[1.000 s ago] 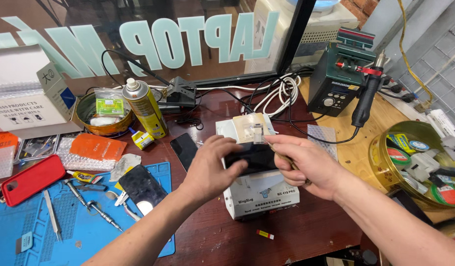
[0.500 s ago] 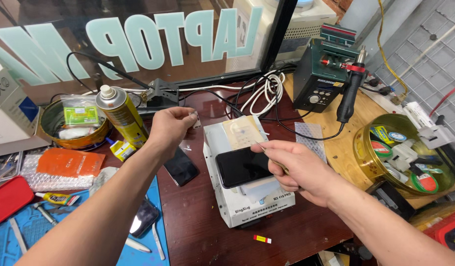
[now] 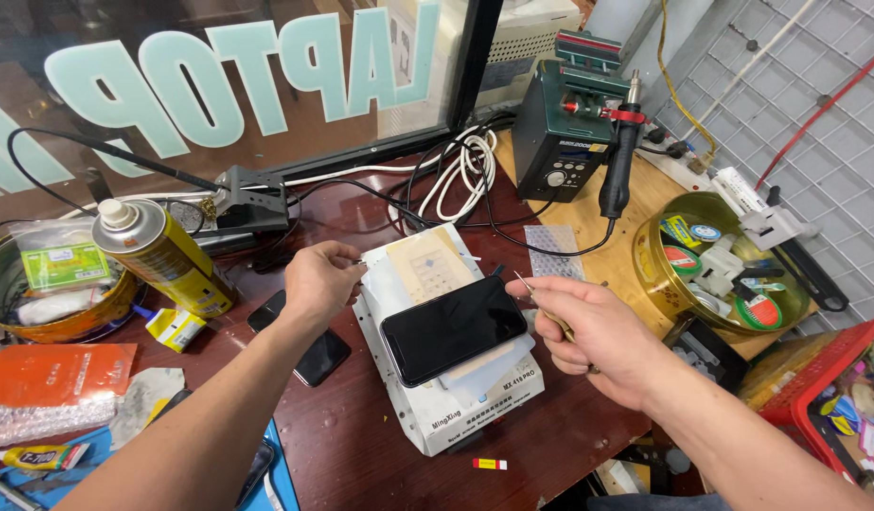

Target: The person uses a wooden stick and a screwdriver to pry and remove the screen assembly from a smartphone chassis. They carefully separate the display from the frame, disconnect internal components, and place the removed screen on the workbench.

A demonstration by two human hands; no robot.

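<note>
1. Over the white machine [image 3: 456, 388], the right hand [image 3: 588, 336] is curled shut on a thin metal tool [image 3: 531, 289], just right of the black phone [image 3: 453, 328] lying on the machine.
2. Left hand [image 3: 321, 281] pinches its fingertips together at the machine's upper left corner; what it grips is too small to tell.
3. Yellow spray can [image 3: 162, 255] stands left; a gold tin [image 3: 645, 255] of round stickers sits right.
4. Half a second ago, the left hand was higher, nearer the can.

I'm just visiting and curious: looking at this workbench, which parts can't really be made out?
Head view only:
- The thin wire between the left hand and right hand is too fine to trace over the black phone.
- The white machine has its top largely hidden by the phone.
- The red basket is cut off by the right edge.
- The second dark phone is partly hidden by the left forearm.
</note>
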